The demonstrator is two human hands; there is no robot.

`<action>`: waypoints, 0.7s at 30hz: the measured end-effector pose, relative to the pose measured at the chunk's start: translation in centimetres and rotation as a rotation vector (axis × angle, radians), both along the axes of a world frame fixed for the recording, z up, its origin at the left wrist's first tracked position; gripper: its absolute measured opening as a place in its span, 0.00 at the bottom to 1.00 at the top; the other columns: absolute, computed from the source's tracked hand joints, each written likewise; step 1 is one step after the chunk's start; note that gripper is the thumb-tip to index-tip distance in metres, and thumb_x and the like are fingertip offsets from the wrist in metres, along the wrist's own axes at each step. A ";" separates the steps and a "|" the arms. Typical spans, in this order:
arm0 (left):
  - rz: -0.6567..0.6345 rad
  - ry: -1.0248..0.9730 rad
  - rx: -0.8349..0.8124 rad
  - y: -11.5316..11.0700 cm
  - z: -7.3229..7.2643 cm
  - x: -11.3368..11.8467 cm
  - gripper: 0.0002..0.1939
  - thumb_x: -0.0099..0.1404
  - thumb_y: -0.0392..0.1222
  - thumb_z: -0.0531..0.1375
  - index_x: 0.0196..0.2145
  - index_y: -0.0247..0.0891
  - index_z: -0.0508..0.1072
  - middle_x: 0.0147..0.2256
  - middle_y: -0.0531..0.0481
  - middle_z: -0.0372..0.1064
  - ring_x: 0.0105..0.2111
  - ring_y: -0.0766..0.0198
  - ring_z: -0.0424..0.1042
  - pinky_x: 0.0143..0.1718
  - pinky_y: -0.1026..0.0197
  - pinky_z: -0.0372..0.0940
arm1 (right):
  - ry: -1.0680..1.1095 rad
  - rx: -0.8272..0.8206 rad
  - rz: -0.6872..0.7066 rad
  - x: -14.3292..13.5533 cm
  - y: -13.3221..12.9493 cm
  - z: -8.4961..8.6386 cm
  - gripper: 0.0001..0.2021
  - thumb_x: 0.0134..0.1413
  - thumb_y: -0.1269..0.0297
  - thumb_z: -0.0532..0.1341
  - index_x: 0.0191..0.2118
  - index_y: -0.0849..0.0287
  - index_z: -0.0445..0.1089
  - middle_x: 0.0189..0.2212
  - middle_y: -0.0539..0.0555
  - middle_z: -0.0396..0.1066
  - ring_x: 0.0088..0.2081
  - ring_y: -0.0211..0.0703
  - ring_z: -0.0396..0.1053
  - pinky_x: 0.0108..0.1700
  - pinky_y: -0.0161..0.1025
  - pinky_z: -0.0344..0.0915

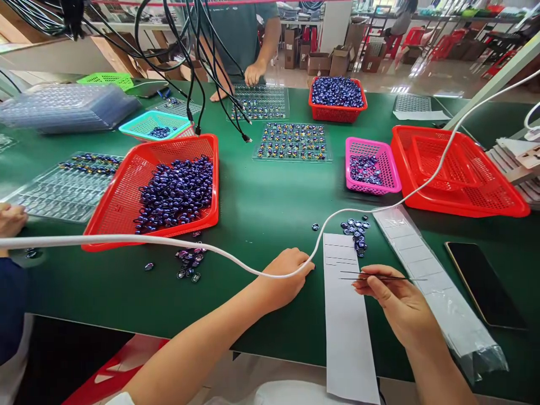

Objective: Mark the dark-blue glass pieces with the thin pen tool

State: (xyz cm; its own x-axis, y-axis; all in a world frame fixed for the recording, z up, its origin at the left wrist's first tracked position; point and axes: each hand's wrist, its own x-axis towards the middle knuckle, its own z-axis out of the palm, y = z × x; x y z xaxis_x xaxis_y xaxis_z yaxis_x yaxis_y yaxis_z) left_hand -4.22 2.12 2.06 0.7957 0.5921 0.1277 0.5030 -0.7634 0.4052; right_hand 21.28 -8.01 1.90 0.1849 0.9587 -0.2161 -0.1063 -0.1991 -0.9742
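My left hand (pixel 283 277) rests on the green table with its fingers curled together. A small dark bit shows at its fingertips, too little to name, and a white cable crosses in front of that hand. My right hand (pixel 396 301) pinches thin dark tweezers (pixel 352 275), their points toward the left over a long white paper strip (pixel 348 326) with ruled lines. Beyond the tweezers, a small cluster of shiny dark-blue oval pieces (pixel 356 229) lies at the strip's far end. A single similar piece (pixel 315 226) is just left of the strip.
A red basket (pixel 105 197) of dark-blue looped pieces stands left; a pink basket (pixel 373 188) and stacked red trays (pixel 464 202) are right. A phone (pixel 481 284) lies beside a plastic-wrapped strip (pixel 439 287). A co-worker's hand (pixel 255 73) is across the table; black cables (pixel 194 62) hang overhead.
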 end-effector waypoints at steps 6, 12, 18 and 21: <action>0.115 -0.302 -0.142 -0.1 0.3 0.3 0.12 0.70 0.30 0.53 0.46 0.37 0.72 0.43 0.44 0.76 0.40 0.59 0.73 0.42 0.57 0.69 | 0.007 -0.026 -0.090 0.9 -0.3 -0.2 0.12 0.59 0.54 0.68 0.44 0.55 0.78 0.44 0.57 0.78 0.41 0.50 0.78 0.46 0.47 0.77; 0.275 -0.374 -0.454 0.7 0.2 3.1 0.11 0.63 0.31 0.62 0.43 0.39 0.77 0.38 0.49 0.78 0.36 0.61 0.77 0.39 0.60 0.72 | 0.078 -0.002 -0.117 -0.1 1.5 -0.1 0.11 0.55 0.57 0.71 0.42 0.53 0.78 0.41 0.54 0.79 0.41 0.46 0.78 0.48 0.44 0.76; 0.335 -0.483 -0.608 0.8 -1.0 3.8 0.12 0.62 0.30 0.63 0.43 0.38 0.79 0.39 0.49 0.80 0.38 0.61 0.78 0.43 0.60 0.74 | 0.059 -0.112 0.053 -1.1 1.4 -0.6 0.14 0.56 0.52 0.70 0.42 0.56 0.77 0.42 0.57 0.79 0.43 0.52 0.78 0.48 0.47 0.75; 0.314 -0.493 -0.579 0.8 -1.3 3.5 0.13 0.62 0.29 0.61 0.43 0.37 0.78 0.38 0.49 0.80 0.37 0.62 0.78 0.42 0.60 0.74 | 0.060 -0.187 0.097 -1.0 1.2 -0.6 0.16 0.55 0.49 0.69 0.41 0.56 0.76 0.41 0.58 0.79 0.43 0.52 0.78 0.49 0.47 0.75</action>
